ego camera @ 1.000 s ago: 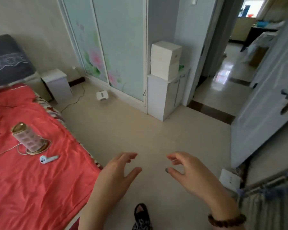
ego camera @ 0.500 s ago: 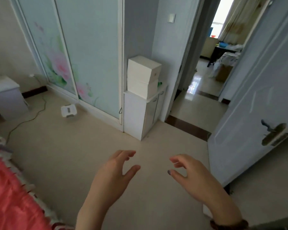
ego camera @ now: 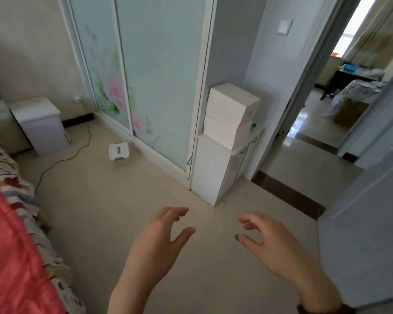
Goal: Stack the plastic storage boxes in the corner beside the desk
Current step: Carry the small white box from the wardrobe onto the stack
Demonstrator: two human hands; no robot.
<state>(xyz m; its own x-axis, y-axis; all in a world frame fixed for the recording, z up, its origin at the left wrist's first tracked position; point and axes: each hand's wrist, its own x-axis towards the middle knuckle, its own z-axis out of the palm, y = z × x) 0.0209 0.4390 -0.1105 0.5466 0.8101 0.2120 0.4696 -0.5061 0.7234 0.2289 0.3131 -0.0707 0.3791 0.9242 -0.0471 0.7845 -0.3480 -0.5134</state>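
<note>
Hands | we are holding left hand [ego camera: 159, 241] and right hand [ego camera: 275, 243] loosely open, empty | white boxes [ego camera: 232, 105] sitting stacked on cabinet [ego camera: 210, 168]

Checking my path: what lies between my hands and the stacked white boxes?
Head view: only bare floor from left hand and right hand to the cabinet under the boxes.

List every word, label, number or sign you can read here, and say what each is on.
No readable text anywhere in this view.
Top box: a small mark on its side, too small to read.
Floor device: a grey strip, no legible lettering.
Wall switch: blank.
</note>
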